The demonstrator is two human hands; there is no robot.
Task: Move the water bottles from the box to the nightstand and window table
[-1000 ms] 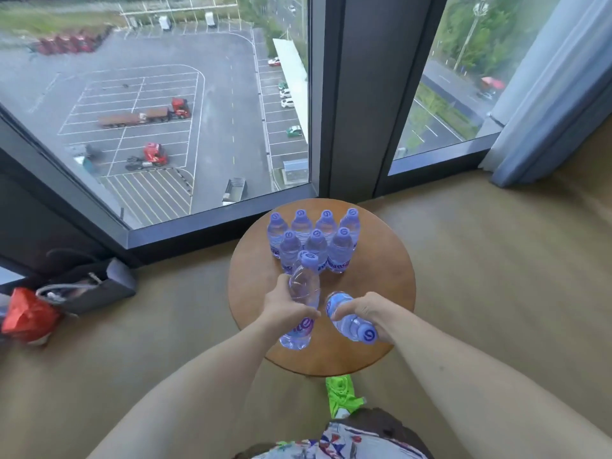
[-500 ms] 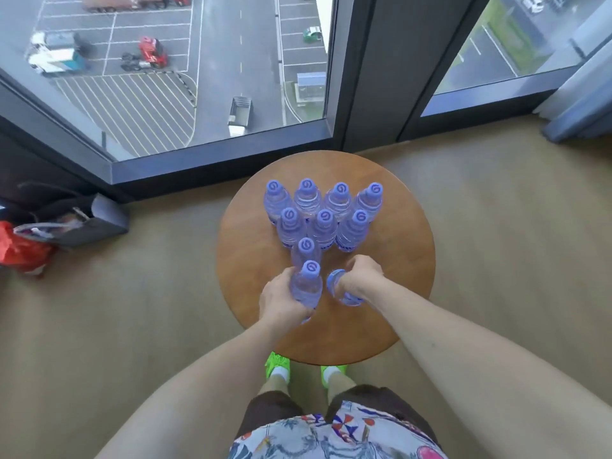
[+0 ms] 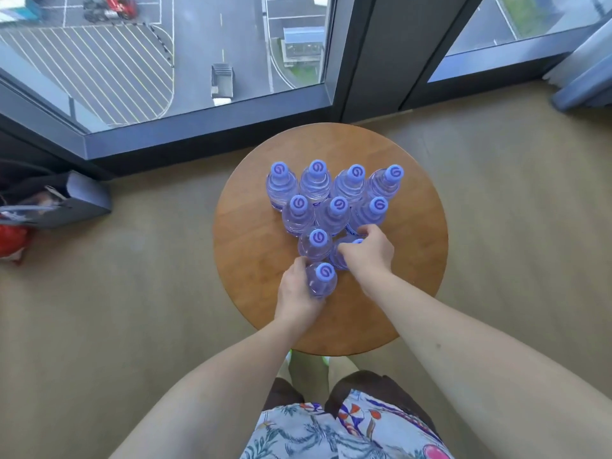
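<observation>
Several clear water bottles with purple caps stand upright in a triangle on the round wooden window table. My left hand grips the nearest bottle, which stands upright at the front tip of the group. My right hand is closed over another bottle just right of it, in the row behind; its cap is mostly hidden under my fingers. One more bottle stands free between them.
A floor-to-ceiling window with a dark frame runs behind the table. A dark bag and a red item lie on the floor at the left. A blue-grey curtain hangs at the right. Beige floor surrounds the table.
Both tilted bottles have been stood upright on the table. My right hand has moved forward with its bottle into the row behind the front one. The view has tilted down.
</observation>
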